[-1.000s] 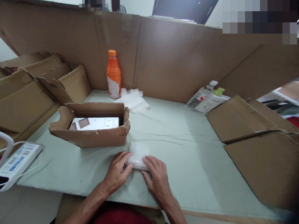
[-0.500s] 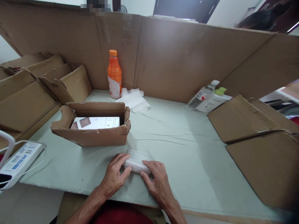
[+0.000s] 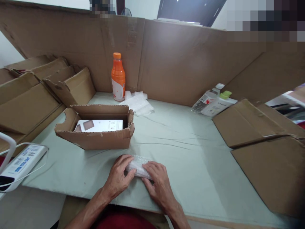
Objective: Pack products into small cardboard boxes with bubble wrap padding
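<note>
A small roll of clear bubble wrap lies on the pale green table cover near its front edge. My left hand grips its left end, thumb in front and fingers behind. Around the right end my right hand is curled, with the fingers over the top and the thumb low at the front. Whether anything is inside the wrap I cannot tell. Just behind my left hand stands an open cardboard box, holding a white printed box.
Behind stand an orange bottle and white foam sheets. A clear bottle and a white bottle with a green cap lean at back right. Cardboard boxes flank both sides. A white power strip with cables is at left.
The bubble wrap has been rolled tighter, and its loose part behind has shrunk. My right hand's fingers have moved left and over the top of it. The view has shifted slightly.
</note>
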The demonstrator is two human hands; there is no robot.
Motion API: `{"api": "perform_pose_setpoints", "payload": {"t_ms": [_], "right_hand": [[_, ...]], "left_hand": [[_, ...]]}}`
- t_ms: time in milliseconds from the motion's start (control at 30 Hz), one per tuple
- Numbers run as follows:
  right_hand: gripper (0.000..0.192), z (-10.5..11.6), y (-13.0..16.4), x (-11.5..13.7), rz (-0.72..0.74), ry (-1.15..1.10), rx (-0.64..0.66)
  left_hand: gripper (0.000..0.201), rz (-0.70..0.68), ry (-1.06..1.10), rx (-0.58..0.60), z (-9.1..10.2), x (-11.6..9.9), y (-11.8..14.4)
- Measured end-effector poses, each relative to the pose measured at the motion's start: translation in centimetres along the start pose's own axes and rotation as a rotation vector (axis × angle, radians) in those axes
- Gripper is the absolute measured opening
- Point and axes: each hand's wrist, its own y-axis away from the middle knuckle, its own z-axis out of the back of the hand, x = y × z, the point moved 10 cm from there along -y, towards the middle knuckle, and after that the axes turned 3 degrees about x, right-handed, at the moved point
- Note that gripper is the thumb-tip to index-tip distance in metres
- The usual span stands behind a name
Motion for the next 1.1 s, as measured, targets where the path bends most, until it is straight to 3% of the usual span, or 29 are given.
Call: {"api": "perform_pose_setpoints", "payload": {"t_ms": [200,333,633,833,1000,1100], "right_hand": [[0.032,0.1,-0.1,-0.8,-0.038,-0.099,0.067],[0.029,0.6,-0.3,-0.9,-0.030,-0.107,0.043],[0.037,2.1,2.4,-2.9,-0.195,-0.080,-0.267],[0.041,1.0,2.9,-2.1,-0.220,-0.139,-0.280],[0.039,3.6,2.9,-2.3,-0.270,-0.079,-0.435],[0.029,2.9,2.7,-2.2,-0.233,-0.125,-0.348]], "left_hand": [[0.051,-0.089,-0.054,0.114,-1.3,-1.3,0.8],[0.044,-0.136,-0.075,0.160,-1.9,-2.2,0.4],[0.026,-0.003,-0.003,0.041,-0.9,-0.9,-0.5],[0.026,0.099,0.097,-0.020,-0.6,-0.1,-0.2],[0.026,0.155,0.116,-0.074,-0.5,0.7,0.4],[0.027,0.189,0.116,-0.113,-0.2,1.0,0.7]]}}
